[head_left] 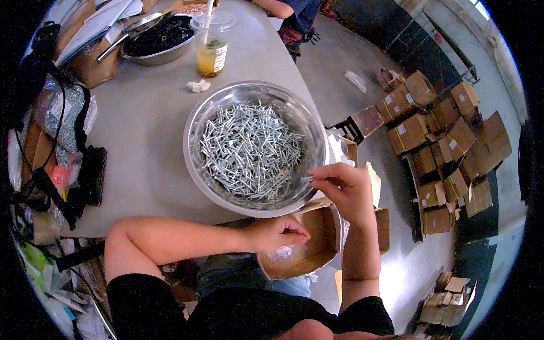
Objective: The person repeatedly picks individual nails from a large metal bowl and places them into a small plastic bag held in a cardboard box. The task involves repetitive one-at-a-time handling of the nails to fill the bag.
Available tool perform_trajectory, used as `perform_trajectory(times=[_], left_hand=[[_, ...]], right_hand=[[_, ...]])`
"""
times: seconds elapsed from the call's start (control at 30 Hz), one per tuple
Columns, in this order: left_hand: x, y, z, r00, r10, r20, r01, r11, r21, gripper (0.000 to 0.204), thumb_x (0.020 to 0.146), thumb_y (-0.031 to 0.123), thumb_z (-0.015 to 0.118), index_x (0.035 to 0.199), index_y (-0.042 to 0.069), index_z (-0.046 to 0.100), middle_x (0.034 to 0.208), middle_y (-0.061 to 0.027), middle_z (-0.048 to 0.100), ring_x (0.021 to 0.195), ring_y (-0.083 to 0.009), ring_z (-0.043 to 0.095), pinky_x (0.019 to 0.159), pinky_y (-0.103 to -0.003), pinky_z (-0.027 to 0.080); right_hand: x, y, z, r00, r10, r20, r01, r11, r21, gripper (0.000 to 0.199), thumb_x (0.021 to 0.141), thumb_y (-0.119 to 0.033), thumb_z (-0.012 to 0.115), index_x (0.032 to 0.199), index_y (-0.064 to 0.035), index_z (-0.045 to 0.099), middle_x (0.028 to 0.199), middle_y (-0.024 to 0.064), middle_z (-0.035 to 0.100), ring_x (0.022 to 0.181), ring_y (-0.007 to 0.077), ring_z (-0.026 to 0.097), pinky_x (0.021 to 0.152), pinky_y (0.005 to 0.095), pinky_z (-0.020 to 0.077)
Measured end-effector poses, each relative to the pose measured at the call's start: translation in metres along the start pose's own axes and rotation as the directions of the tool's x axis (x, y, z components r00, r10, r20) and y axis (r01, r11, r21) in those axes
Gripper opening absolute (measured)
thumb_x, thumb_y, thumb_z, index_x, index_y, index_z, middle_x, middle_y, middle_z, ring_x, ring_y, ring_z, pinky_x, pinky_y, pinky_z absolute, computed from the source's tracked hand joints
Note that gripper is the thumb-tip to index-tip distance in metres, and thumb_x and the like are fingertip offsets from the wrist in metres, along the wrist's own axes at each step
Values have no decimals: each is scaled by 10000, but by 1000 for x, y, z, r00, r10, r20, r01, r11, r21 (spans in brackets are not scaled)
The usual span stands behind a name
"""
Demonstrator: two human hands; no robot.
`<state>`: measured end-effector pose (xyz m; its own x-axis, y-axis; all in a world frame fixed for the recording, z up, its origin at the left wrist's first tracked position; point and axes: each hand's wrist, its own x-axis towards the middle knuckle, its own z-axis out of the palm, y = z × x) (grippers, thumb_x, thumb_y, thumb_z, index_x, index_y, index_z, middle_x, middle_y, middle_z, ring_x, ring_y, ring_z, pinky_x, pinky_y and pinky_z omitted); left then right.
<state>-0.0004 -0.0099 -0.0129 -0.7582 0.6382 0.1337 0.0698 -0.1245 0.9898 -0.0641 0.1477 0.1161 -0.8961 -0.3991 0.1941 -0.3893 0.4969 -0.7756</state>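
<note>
At the near rim of the wide shiny steel bowl (195,122) heaped with small silvery screws (249,150), the right hand (343,190) pinches one stiff, light, likely slippery screw by its shank, while the left hand (277,232), fingers curled narrow, rests on the open brown cardboard box (317,241) just below.

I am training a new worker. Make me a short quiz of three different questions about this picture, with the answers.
1. True or false: the metal bowl of screws stands on the floor.
2. What does the right hand pinch in its fingers?
A. a straw
B. a few screws
C. a crumpled tissue
3. Fill in: the left hand rests at the edge of an open cardboard ____.

Key: 1 false, it stands on the grey table. 2 B. 3 box.
</note>
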Motion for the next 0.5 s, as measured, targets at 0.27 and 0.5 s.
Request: perform_trajectory(times=[0.27,0.5], left_hand=[[-1,3,-5,994,-4,107,19,989,-146,252,816,228,734,815,14,601,804,-43,596,734,-138,557,673,-273,454],[4,22,-9,993,-56,103,44,992,120,311,818,326,732,810,59,574,763,-18,572,695,-101,522,627,-260,436]], right_hand=[[-18,14,3,991,127,49,-135,967,215,157,820,90,623,969,51,594,888,112,680,790,168,672,727,284,551],[-10,0,11,998,62,-33,-62,998,19,111,818,42,640,925,17,653,783,68,682,714,118,656,650,240,524]])
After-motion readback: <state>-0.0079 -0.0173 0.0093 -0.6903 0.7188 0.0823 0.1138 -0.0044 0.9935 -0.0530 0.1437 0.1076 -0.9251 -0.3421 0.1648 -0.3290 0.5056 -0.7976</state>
